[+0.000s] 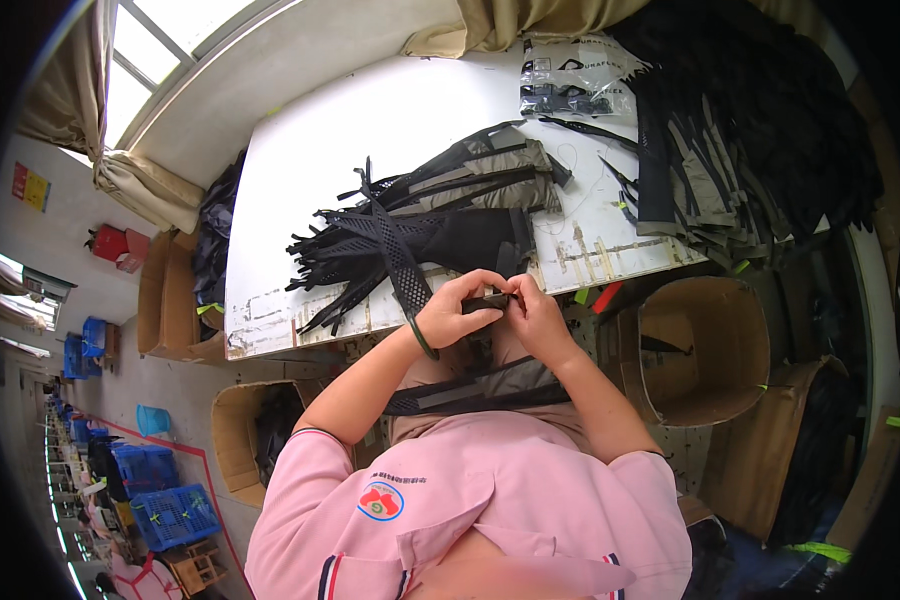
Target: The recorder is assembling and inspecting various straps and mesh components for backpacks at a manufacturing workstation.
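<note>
My left hand is closed, fingers and thumb pinching a dark fabric strip just beyond the table's front edge. Close beside it, my right hand has its fingertips closed on the same strip's right end; the exact grip is partly hidden. A black mesh strap runs down from the pile to my left wrist. The pile of black and grey webbed pieces lies on the white table, its loose strap ends fanned to the left. Another black and grey strap piece lies across my lap.
A clear plastic bag of black buckles lies at the back. More black and grey pieces are heaped at the right. Cardboard boxes stand below the table at right and left. Blue crates stand far left.
</note>
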Demonstrator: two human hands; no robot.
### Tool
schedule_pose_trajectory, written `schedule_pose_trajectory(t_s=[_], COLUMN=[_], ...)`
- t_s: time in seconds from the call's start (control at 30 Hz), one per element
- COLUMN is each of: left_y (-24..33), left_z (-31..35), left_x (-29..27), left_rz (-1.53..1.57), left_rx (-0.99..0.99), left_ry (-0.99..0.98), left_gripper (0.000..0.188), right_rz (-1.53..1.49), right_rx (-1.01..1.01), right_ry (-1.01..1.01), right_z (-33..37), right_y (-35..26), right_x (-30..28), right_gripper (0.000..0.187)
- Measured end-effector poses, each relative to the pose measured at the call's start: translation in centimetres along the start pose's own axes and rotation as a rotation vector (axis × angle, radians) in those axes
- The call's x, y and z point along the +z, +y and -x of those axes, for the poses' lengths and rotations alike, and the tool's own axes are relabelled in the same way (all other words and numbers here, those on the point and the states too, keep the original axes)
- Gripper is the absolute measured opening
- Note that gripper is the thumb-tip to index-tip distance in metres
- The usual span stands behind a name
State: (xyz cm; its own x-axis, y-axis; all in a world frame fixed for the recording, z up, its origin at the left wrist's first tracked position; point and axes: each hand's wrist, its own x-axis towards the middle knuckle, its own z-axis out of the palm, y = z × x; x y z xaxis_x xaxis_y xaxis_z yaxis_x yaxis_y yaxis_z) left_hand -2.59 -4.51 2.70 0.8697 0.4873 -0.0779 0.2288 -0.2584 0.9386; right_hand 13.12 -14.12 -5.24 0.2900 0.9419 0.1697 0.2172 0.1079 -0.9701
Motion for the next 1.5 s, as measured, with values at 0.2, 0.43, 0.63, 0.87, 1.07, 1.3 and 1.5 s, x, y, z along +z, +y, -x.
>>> schedule_pose_trajectory(t_s=[0.2,0.43,0.63,0.87,1.07,1.3,1.5], left_y=[-4.6,-2.3,-5.6,-6.2,-9.5,-7.4,-8.4], left_z=[-0.8,-0.8,-0.5,7.3,11.3,-0.7,-5.0], left_x=[-0.6,0.3,-1.1,-4.5,-2.4,-0.6,-0.8], left_rz=[-0.078,0.392,0.267,-0.536,-0.689,-1.248,-1.067], left_rx=[-0.137,-0.248,-0.214,-0.201,-0.333,0.360,0.351], left_ry=[0.190,0.157,0.009,-0.284,-0.493,0.307,0.209], left_gripper=[0.024,0.035,0.031,0.029,0.030,0.047,0.038], right_rz=[-0.289,-0.213,-0.069,0.115,0.825,0.882,0.528], right_rx=[0.164,0.224,-0.003,0.041,0.515,0.370,-0.040], right_ry=[0.217,-0.121,-0.128,0.332,-0.253,-0.170,0.089], right_z=[-0.7,-1.2,-1.3,2.5,11.4,7.4,3.5], right_y=[-2.4,-1.7,-4.2,-0.3,5.6,2.1,0.0], right_x=[-1.6,-1.3,0.4,-5.8,-5.2,-6.9,-4.3], right_gripper=[0.021,0.020,0.016,0.021,0.041,0.039,0.035])
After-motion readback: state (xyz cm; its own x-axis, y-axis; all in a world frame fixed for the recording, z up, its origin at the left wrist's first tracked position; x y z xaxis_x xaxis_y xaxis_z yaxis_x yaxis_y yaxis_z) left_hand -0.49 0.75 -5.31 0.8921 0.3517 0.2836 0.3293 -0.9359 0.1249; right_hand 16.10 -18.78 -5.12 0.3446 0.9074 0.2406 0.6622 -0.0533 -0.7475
